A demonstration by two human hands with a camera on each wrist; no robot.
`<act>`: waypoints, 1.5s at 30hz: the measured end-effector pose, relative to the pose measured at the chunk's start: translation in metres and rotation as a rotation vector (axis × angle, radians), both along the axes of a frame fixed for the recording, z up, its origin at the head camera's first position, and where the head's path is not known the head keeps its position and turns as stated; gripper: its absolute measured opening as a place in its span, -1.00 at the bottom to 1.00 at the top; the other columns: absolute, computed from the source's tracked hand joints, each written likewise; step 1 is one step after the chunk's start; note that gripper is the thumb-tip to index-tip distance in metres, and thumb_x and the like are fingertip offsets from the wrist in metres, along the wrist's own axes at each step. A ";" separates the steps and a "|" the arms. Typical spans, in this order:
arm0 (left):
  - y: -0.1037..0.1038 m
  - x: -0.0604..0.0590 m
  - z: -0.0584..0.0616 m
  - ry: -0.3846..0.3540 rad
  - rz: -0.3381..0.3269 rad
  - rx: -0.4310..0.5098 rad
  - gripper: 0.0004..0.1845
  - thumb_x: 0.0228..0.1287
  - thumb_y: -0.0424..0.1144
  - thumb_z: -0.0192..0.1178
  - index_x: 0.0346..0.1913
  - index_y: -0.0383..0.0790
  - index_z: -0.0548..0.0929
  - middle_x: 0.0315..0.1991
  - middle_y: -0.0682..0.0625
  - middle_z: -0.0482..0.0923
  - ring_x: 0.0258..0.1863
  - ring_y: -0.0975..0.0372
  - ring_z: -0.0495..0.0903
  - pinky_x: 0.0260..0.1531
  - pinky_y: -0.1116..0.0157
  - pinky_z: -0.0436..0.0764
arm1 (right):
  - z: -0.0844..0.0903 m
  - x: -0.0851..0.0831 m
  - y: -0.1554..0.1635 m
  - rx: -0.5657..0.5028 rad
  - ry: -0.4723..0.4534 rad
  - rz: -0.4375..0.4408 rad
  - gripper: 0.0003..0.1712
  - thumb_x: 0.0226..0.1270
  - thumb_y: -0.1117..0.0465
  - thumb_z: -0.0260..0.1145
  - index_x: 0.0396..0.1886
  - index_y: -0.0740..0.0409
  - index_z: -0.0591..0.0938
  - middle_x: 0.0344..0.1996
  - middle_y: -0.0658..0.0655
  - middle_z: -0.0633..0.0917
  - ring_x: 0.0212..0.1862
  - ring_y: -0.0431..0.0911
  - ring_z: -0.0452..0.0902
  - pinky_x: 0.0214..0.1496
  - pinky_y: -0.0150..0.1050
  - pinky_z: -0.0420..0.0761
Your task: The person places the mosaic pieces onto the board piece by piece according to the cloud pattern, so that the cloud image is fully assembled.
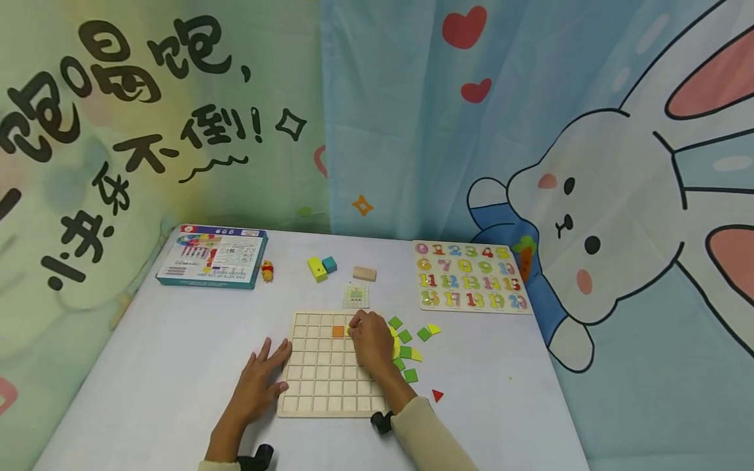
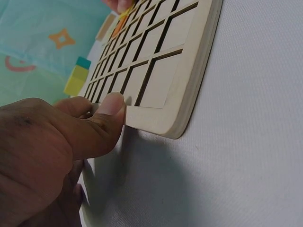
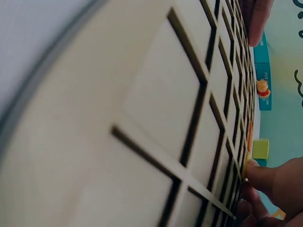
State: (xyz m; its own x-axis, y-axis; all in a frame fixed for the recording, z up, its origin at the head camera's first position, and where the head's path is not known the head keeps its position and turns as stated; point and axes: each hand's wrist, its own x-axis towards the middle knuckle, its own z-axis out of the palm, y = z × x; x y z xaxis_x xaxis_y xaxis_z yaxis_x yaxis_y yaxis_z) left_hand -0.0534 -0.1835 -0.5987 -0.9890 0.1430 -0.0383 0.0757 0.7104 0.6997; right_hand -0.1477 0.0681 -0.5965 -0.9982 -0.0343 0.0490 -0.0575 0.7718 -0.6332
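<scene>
A wooden grid board [image 1: 318, 373] with square cells lies on the table. One orange square tile [image 1: 338, 331] sits in a cell of its upper rows. Right beside that tile, my right hand [image 1: 371, 340] pinches a small yellow piece [image 3: 245, 166] down at the board; its full shape is hidden by the fingers. My left hand [image 1: 256, 379] rests at the board's left edge with fingers spread and fairly straight. In the left wrist view its thumb [image 2: 111, 106] lies on the wooden rim.
Green tiles [image 1: 410, 375] and yellow curved pieces lie right of the board, with a red triangle [image 1: 437, 396] nearer. Behind are a pattern card [image 1: 356, 296], wooden block [image 1: 364, 273], yellow-green block [image 1: 317, 269], blue block [image 1: 329, 264], small figure [image 1: 268, 271], box [image 1: 212, 256] and number board [image 1: 471, 276].
</scene>
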 end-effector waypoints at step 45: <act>-0.001 0.000 -0.003 0.030 -0.023 -0.001 -0.10 0.10 -0.47 0.48 0.57 -0.23 0.42 0.59 -0.18 0.33 0.66 -0.34 0.06 0.59 -0.45 -0.02 | -0.002 -0.010 0.165 0.053 -0.093 -0.328 -0.86 0.29 0.28 0.58 -0.20 0.15 0.78 -0.27 0.16 0.73 -0.21 0.03 0.60 -0.21 -0.14 0.47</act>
State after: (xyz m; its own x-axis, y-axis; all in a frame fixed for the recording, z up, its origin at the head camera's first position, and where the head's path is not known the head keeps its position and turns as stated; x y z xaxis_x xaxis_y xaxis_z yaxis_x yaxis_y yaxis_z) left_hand -0.0534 -0.1846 -0.6018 -0.9861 0.1661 -0.0093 0.1129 0.7091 0.6961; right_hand -0.1580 0.2328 -0.5985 -0.9566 0.2893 -0.0357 0.2552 0.7719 -0.5823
